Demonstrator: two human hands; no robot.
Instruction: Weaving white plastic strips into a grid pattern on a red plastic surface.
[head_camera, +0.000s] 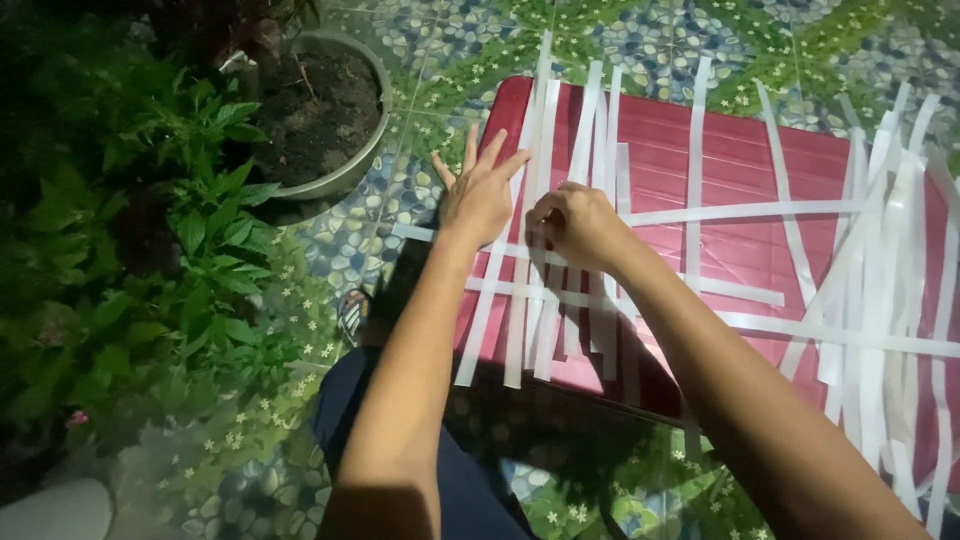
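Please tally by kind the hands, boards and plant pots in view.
Hands: 2, left hand and right hand
Red board: 1
Plant pot: 1
Total: 4

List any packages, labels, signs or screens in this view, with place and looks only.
None in view: no package, label, sign or screen.
Nearest things: white strips under the left hand and right hand, laid crosswise on a red ribbed board.
A grey round plant pot stands at upper left.

Right strips (900, 300) cut by edge
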